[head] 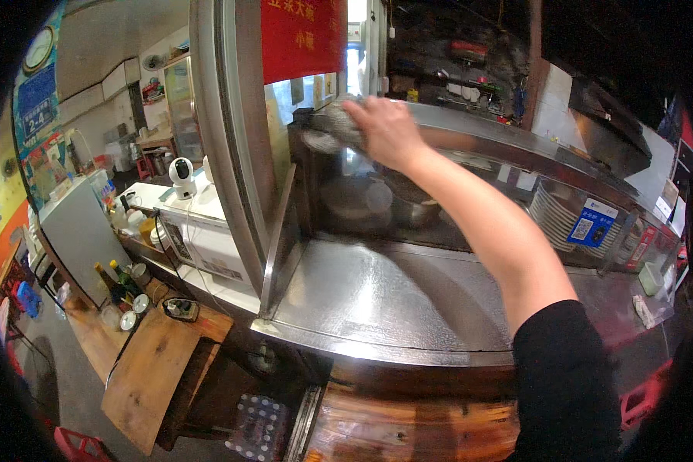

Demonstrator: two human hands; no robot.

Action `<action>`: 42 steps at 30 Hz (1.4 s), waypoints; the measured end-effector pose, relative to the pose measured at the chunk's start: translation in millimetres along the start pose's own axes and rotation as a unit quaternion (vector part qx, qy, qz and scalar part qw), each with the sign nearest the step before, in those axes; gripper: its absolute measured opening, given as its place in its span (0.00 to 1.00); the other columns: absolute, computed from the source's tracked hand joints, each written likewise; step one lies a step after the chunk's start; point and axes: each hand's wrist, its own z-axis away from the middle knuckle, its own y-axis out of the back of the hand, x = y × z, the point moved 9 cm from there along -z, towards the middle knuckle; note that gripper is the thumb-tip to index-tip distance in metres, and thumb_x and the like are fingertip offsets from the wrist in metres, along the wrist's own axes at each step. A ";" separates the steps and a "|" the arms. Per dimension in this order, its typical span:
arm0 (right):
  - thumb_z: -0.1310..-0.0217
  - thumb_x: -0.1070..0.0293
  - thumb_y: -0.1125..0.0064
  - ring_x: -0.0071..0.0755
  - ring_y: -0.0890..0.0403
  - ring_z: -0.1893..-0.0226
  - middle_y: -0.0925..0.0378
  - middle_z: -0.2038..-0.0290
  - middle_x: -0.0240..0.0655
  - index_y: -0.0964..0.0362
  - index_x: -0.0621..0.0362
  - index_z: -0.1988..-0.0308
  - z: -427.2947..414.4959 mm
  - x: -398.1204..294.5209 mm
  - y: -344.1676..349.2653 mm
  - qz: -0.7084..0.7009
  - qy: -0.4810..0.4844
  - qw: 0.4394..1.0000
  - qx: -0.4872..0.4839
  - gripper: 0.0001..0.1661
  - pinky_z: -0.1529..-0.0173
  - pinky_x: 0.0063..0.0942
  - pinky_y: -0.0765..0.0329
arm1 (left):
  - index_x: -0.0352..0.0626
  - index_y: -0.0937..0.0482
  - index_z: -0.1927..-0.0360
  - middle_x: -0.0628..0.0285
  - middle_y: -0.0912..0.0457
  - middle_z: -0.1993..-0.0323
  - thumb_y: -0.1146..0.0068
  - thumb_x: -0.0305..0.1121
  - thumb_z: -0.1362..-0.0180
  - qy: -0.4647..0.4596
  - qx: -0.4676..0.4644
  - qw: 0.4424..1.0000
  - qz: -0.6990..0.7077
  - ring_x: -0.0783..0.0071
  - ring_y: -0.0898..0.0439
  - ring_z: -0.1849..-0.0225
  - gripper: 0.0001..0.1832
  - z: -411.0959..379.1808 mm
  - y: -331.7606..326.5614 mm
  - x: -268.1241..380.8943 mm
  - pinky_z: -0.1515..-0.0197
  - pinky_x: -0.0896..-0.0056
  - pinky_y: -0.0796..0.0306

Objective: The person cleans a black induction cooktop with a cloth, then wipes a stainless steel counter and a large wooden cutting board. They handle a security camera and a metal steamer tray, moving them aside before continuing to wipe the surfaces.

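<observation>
My right hand (390, 131) is stretched far forward with its fingers closed on a grey cloth (342, 124). Motion blurs the cloth, which is at the upper left corner of a glass panel (346, 199); whether it touches the glass I cannot tell. Above the glass runs a metal ledge (485, 130). Through the pane a metal bowl (410, 209) shows dimly, partly behind my forearm. Below lies a wet-looking stainless steel counter (346, 294), with my arm's shadow across it. My left hand is out of view.
Plates (546, 211) are stacked behind the glass, near a blue card (592, 222) bearing a printed code. A metal post (231, 127) bounds the counter's left side. Farther left are a white camera (182, 176), bottles (111, 286) and a wooden table (153, 364). A dotted stool (259, 424) sits below.
</observation>
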 end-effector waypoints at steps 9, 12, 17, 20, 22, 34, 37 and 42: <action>0.63 0.74 0.38 0.45 0.31 0.58 0.33 0.62 0.38 0.37 0.49 0.51 115.0 112.6 93.5 0.046 -0.055 0.997 0.027 0.34 0.54 0.38 0.35 | 0.43 0.25 0.64 0.47 0.23 0.67 0.54 0.36 0.47 -0.032 0.006 0.999 -0.028 0.47 0.26 0.66 0.11 24.1 -19.2 -10.6 0.64 0.50 0.33; 0.68 0.78 0.37 0.46 0.30 0.57 0.31 0.61 0.40 0.36 0.52 0.54 111.0 100.0 107.2 -0.001 -0.014 0.999 0.043 0.34 0.53 0.38 0.35 | 0.43 0.25 0.64 0.47 0.24 0.67 0.54 0.35 0.47 -0.046 0.040 0.997 -0.038 0.47 0.26 0.66 0.10 37.8 -20.5 -6.8 0.63 0.50 0.33; 0.62 0.76 0.43 0.48 0.30 0.53 0.30 0.56 0.45 0.35 0.60 0.53 45.7 9.2 78.2 -0.233 -0.113 0.962 0.091 0.29 0.48 0.37 0.33 | 0.44 0.25 0.63 0.49 0.24 0.66 0.53 0.36 0.47 0.002 0.003 0.997 0.079 0.48 0.26 0.65 0.11 52.3 -56.0 -52.1 0.63 0.52 0.32; 0.56 0.60 0.38 0.50 0.30 0.54 0.29 0.58 0.49 0.34 0.61 0.53 -12.4 -56.4 38.8 -0.386 -0.260 0.869 0.167 0.29 0.48 0.40 0.34 | 0.45 0.25 0.61 0.49 0.23 0.65 0.53 0.37 0.47 0.008 0.010 0.999 0.039 0.50 0.26 0.65 0.12 56.9 -25.6 -40.8 0.62 0.53 0.32; 0.57 0.49 0.38 0.51 0.31 0.55 0.31 0.59 0.53 0.31 0.69 0.59 -30.2 -90.0 -1.7 -0.380 -0.335 0.862 0.011 0.34 0.50 0.41 0.34 | 0.45 0.25 0.60 0.49 0.23 0.64 0.53 0.37 0.46 -0.001 0.057 0.995 0.077 0.50 0.25 0.64 0.12 49.7 3.6 -20.0 0.62 0.54 0.32; 0.57 0.70 0.45 0.52 0.25 0.62 0.26 0.65 0.52 0.28 0.66 0.65 -58.9 -78.2 40.6 -0.283 -0.278 0.914 0.087 0.15 0.55 0.40 0.28 | 0.43 0.30 0.52 0.51 0.26 0.61 0.58 0.39 0.42 0.034 0.016 0.994 0.107 0.52 0.29 0.59 0.17 73.8 39.3 -20.1 0.57 0.58 0.35; 0.54 0.59 0.42 0.49 0.25 0.59 0.28 0.61 0.50 0.29 0.67 0.64 -100.0 -66.3 15.5 -0.357 -0.358 0.861 -0.047 0.21 0.54 0.38 0.27 | 0.42 0.33 0.48 0.52 0.30 0.54 0.61 0.39 0.40 -0.008 0.017 0.997 0.080 0.56 0.32 0.53 0.19 54.6 22.1 -25.9 0.51 0.62 0.39; 0.55 0.56 0.40 0.46 0.24 0.57 0.25 0.59 0.49 0.27 0.64 0.62 -41.3 -125.3 -29.3 -0.320 -0.296 0.873 -0.218 0.24 0.53 0.36 0.27 | 0.40 0.38 0.42 0.54 0.36 0.43 0.67 0.38 0.36 -0.086 0.051 0.994 0.053 0.62 0.38 0.42 0.22 47.1 12.9 -36.9 0.41 0.67 0.46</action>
